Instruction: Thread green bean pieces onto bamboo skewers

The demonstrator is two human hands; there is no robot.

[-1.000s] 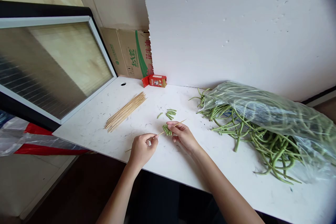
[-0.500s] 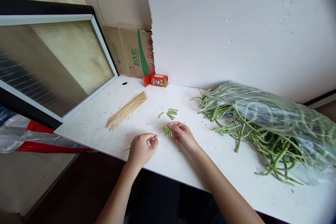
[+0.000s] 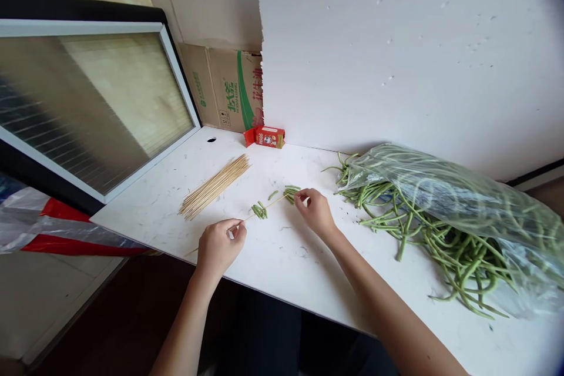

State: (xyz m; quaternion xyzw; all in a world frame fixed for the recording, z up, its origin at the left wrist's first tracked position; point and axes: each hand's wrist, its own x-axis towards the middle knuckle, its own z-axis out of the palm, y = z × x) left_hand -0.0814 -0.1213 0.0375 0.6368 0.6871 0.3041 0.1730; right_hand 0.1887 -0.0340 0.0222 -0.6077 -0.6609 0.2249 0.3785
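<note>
My left hand (image 3: pixel 221 244) is closed in a pinch around a thin wooden skewer (image 3: pixel 277 201), which slants up to the right. Several short green bean pieces (image 3: pixel 259 210) are threaded side by side on it, right of my left fingers. At the right edge of a small pile of cut bean pieces (image 3: pixel 291 191) is my right hand (image 3: pixel 316 210), thumb and forefinger curled together. Whatever those fingertips hold is hidden. The skewer's tip reaches toward that pile. One loose bean piece (image 3: pixel 273 194) lies just left of it.
A bundle of skewers (image 3: pixel 215 187) lies to the left. Long green beans (image 3: pixel 467 264) spill from a clear plastic bag (image 3: pixel 423 170) on the right. A red packet (image 3: pixel 269 137) and a cardboard box (image 3: pixel 220 88) stand at the back; a framed panel (image 3: pixel 110 106) leans left.
My right hand has let go of the skewer's tip end and moved up to the bean pile. My left hand has shifted left with the skewer and its threaded beans.
</note>
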